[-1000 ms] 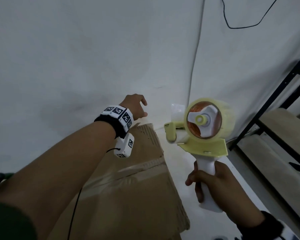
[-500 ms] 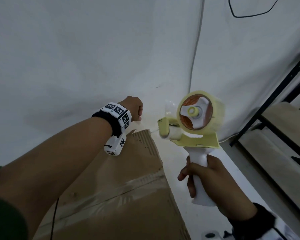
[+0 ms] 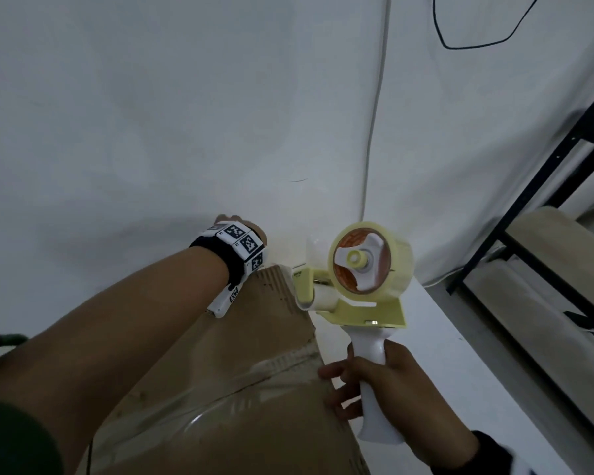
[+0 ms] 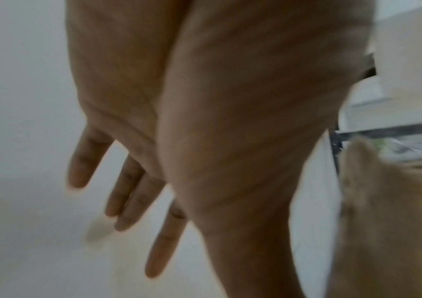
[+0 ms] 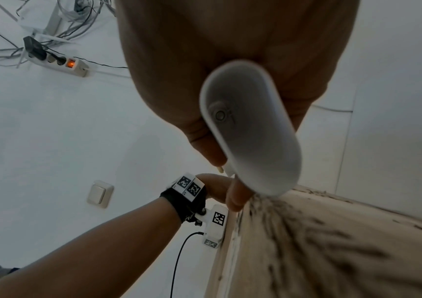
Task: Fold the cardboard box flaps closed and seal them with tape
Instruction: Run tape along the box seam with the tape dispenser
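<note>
The cardboard box [image 3: 227, 389] fills the lower centre of the head view, flaps already folded flat, a strip of clear tape [image 3: 254, 382] running across the top seam. Just beside its far right corner stands the tape dispenser [image 3: 360, 279], roll upright, nose touching or nearly touching the box's far edge; which of the two cannot be told. The right hand [image 3: 391, 402] has its fingers wrapped round the dispenser's white handle. The left hand [image 4: 133, 181] reaches beyond the far edge, fingers straight and spread, holding nothing; the wrist view is blurred. Judgement: folding is done and taping is in hand, likely a further strip starting at the far edge. The next move calls for seating the tape end on the cardboard, the left hand steadying the box, then drawing the dispenser along under even pressure.
</note>
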